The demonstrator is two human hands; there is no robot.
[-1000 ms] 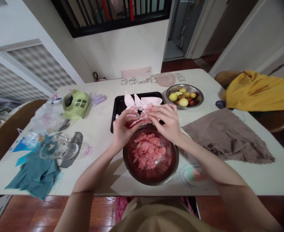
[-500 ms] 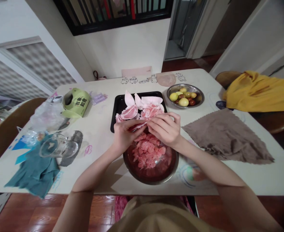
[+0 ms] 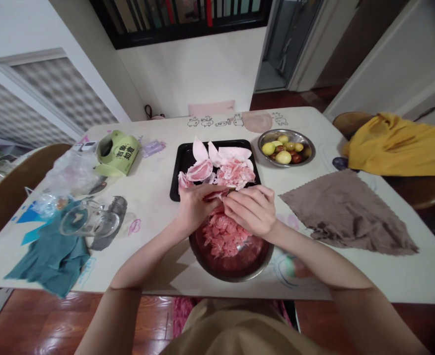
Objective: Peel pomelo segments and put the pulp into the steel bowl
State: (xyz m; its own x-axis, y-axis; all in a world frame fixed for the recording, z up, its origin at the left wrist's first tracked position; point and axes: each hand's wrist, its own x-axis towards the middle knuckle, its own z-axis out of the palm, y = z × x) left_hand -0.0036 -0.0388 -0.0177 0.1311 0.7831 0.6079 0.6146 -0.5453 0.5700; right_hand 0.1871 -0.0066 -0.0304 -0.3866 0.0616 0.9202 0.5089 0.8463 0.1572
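My left hand (image 3: 194, 206) and my right hand (image 3: 251, 209) meet over the far rim of a metal bowl (image 3: 231, 266) and both pinch one pink grapefruit segment (image 3: 217, 195) between their fingertips. The bowl holds a heap of peeled pink pulp (image 3: 225, 235). Just behind my hands a black tray (image 3: 178, 167) carries a pile of pink and white peel (image 3: 221, 165).
A small metal bowl of yellow and brown fruit (image 3: 286, 148) stands at the back right. A brown cloth (image 3: 345, 212) lies to the right, a yellow cloth (image 3: 398, 145) on a chair. At the left are a glass jug (image 3: 91, 224) on a teal cloth (image 3: 51, 259), plastic bags and a green box (image 3: 117, 153).
Both hands have drawn back from above the tray toward me and now sit lower over the bowl, still working the same pink segment. The peel pile on the tray shows more.
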